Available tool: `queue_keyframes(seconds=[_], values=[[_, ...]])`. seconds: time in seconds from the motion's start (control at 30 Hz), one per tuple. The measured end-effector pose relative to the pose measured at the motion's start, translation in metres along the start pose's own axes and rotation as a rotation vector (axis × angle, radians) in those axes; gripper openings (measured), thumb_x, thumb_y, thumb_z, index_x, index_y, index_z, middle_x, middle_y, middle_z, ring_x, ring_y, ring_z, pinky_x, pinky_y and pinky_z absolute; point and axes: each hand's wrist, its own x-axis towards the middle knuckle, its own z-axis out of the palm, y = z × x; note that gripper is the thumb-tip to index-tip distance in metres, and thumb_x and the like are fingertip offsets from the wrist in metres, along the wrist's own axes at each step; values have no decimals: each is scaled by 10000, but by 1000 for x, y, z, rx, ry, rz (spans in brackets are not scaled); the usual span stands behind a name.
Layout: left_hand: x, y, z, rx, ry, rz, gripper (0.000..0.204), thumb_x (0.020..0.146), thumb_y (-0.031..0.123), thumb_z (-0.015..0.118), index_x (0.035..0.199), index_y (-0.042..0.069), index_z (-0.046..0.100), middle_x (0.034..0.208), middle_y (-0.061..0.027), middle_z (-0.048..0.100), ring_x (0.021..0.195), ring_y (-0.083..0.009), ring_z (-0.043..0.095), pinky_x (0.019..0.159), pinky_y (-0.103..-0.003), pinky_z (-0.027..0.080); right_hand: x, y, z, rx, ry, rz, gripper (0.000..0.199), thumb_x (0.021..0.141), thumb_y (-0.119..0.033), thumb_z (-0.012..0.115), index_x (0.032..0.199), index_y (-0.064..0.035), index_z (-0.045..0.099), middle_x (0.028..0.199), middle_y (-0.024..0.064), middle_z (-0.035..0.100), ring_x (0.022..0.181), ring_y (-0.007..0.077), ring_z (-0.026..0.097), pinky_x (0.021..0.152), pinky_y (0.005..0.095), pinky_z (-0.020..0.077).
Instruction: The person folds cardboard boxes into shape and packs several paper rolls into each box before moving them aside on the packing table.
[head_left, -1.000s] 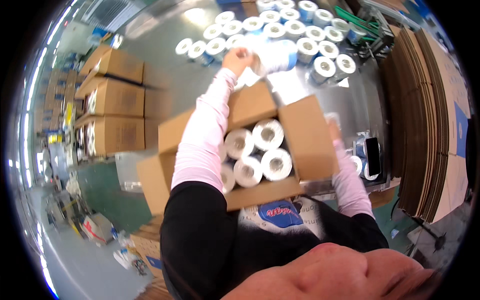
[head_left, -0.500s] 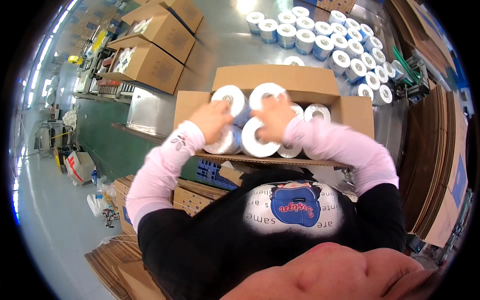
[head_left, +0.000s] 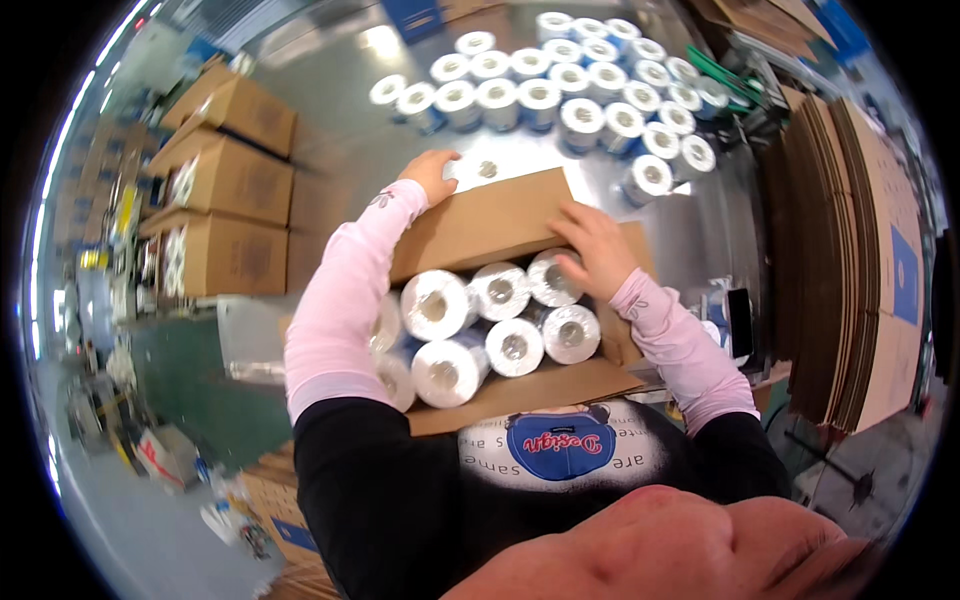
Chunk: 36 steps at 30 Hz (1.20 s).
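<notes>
An opened cardboard box (head_left: 500,405) stands in front of me, holding two rows of white rolls (head_left: 515,345) with hollow cores and shiny clear wrap. Its far flap (head_left: 480,222) slants up behind them. Past that flap, my left hand (head_left: 432,177) is stretched out beside a single white roll (head_left: 487,170), fingers toward it and partly hidden; a firm grip does not show. My right hand (head_left: 597,250) is at the right end of the far flap, fingers spread against the cardboard and thumb over the back right roll. The left end of the box is partly hidden by my left forearm.
Many white rolls with blue lower sides (head_left: 540,100) stand on the metal table at the back. Filled cardboard boxes (head_left: 235,255) line the left. Flattened cardboard (head_left: 840,270) is stacked upright at the right, near a dark phone-shaped object (head_left: 739,322).
Both hands have left the rolls inside the box. My left hand has moved beyond the far flap, my right to that flap's right end. The view has turned and the box looks tilted.
</notes>
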Motion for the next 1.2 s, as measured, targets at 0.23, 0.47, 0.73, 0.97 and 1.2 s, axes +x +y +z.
queue_keyframes(seconds=[0.23, 0.47, 0.73, 0.97, 1.2], values=[[151, -5, 117, 122, -296, -554, 759, 799, 384, 675, 1447, 98, 404, 1394, -236, 498, 1283, -363, 502, 1061, -413, 418, -6, 212, 2, -260, 159, 412, 433, 815, -235, 683, 1231, -130, 627, 1372, 192, 483, 1311, 380, 422, 1080, 490, 353], [209, 46, 122, 489, 68, -40, 385, 760, 225, 711, 1142, 262, 682, 1565, -108, 255, 1458, -360, 177, 1132, -583, 223, 17, 314, 41, -603, -337, 558, 487, 782, -188, 655, 1265, -217, 601, 1395, 209, 419, 1362, 350, 341, 1099, 541, 280], [248, 31, 126, 527, -102, -291, 397, 808, 332, 643, 1190, 230, 679, 1436, -133, 458, 1341, -362, 388, 1069, -456, 382, 8, 294, 76, -570, -139, 657, 344, 709, -265, 688, 1039, -172, 681, 1091, 146, 548, 1116, 352, 465, 984, 465, 330], [175, 58, 91, 243, -225, -169, 652, 649, 520, 729, 1163, 120, 694, 1149, -161, 678, 1094, -288, 633, 987, -348, 464, -162, 247, 200, -858, -92, 487, 378, 826, -154, 600, 1189, -55, 633, 1148, 172, 554, 1078, 331, 527, 954, 440, 427], [60, 48, 16, -1266, 250, 63, 346, 873, 146, 653, 1172, -27, 634, 1107, -125, 671, 1016, -201, 640, 886, -333, 520, -128, 223, 74, 367, 177, 849, 404, 765, -124, 628, 1164, -62, 644, 1091, 150, 570, 1029, 333, 555, 904, 429, 457]])
